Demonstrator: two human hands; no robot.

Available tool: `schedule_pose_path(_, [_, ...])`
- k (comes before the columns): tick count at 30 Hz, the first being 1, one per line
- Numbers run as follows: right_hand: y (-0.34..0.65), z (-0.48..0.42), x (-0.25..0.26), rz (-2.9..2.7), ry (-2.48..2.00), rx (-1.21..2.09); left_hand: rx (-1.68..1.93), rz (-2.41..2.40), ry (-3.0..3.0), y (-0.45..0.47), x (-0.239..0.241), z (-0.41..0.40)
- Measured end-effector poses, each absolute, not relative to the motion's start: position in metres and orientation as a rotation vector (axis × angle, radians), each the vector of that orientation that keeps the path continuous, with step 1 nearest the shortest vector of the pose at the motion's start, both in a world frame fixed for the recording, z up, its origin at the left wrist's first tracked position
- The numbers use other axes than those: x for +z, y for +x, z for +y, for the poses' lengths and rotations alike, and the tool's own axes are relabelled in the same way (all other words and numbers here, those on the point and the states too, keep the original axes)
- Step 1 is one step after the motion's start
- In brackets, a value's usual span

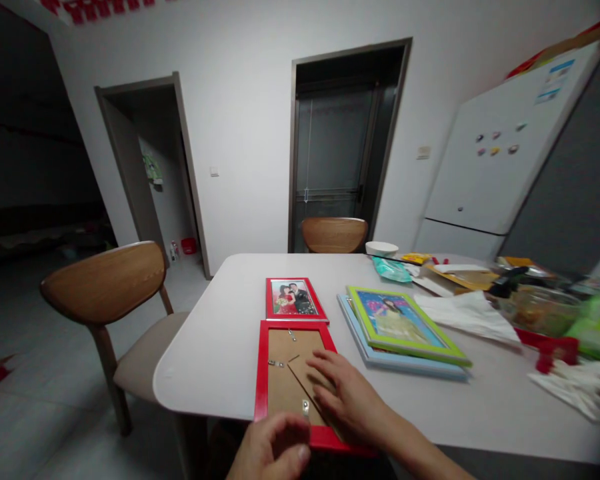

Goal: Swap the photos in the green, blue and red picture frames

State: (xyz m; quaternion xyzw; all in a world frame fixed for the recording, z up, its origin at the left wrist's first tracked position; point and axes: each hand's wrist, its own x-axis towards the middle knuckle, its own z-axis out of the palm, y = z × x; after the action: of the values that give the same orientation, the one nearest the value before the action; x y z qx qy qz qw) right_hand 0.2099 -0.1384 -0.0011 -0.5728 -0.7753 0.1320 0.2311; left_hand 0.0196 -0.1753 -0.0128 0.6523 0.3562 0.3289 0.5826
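Note:
A red picture frame (pixel 262 380) lies face down at the table's near edge, its brown backing board (pixel 283 387) showing several small metal clips and a folding stand. My right hand (pixel 350 393) rests over the right side of the board, fingers stretched and slightly spread. At the frame's lower left corner is my left hand (pixel 273 448), fingers bent and the thumb apart from them, close to the bottom metal clip (pixel 305 407). Just beyond, a second red frame (pixel 269 300) lies face up with a photo of two people in it.
Right of the red frames, a green frame (pixel 410 343) with a photo lies on a light blue frame (pixel 405 365). Farther right are white paper (pixel 473 317), a clear container (pixel 545 310) and white gloves (pixel 575 387). A wooden chair (pixel 110 287) stands left of the white table (pixel 210 360).

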Motion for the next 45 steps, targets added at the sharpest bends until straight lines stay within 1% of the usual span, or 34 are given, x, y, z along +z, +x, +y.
schedule_pose_path(2, [0.222,-0.127,-0.001,-2.078,-1.667,0.308,1.007,1.101,1.765,0.015,0.001,-0.159])
schedule_pose_path(4, [0.23,-0.119,-0.001,-2.114,-1.701,0.308,1.047,1.275,1.901,0.014,0.0,-0.139])
schedule_pose_path(6, [0.233,-0.116,-0.004,-2.163,-1.681,0.327,0.999,1.349,1.972,0.016,-0.013,-0.121])
schedule_pose_path(10, [0.228,-0.112,-0.01,-2.144,-1.718,0.245,0.962,1.355,2.054,0.019,-0.035,-0.109])
schedule_pose_path(15, [0.223,-0.106,-0.011,-2.139,-1.851,0.081,0.988,1.339,2.041,0.018,-0.035,-0.114])
schedule_pose_path(18, [0.217,-0.105,-0.007,-2.13,-1.804,-0.002,1.023,1.4,2.014,0.018,-0.037,-0.114])
schedule_pose_path(20, [0.204,-0.105,-0.005,-2.128,-1.689,0.029,1.027,1.431,1.99,0.018,-0.039,-0.113])
schedule_pose_path(22, [0.186,-0.103,-0.004,-2.17,-1.56,0.137,1.022,1.439,1.99,0.019,-0.04,-0.113])
schedule_pose_path(24, [0.168,-0.099,-0.005,-2.228,-1.513,0.2,1.006,1.436,2.004,0.019,-0.039,-0.113])
schedule_pose_path(29, [0.144,-0.085,-0.011,-2.206,-1.609,0.139,1.012,1.416,1.995,0.019,-0.036,-0.114])
schedule_pose_path(38, [0.17,-0.063,-0.014,-2.07,-1.813,0.064,1.061,1.38,1.946,0.018,-0.036,-0.115])
schedule_pose_path(41, [0.17,-0.056,-0.017,-2.039,-1.862,0.074,1.046,1.384,1.964,0.018,-0.035,-0.115])
schedule_pose_path(45, [0.167,-0.056,-0.015,-2.067,-1.82,0.118,1.032,1.399,1.978,0.019,-0.035,-0.114])
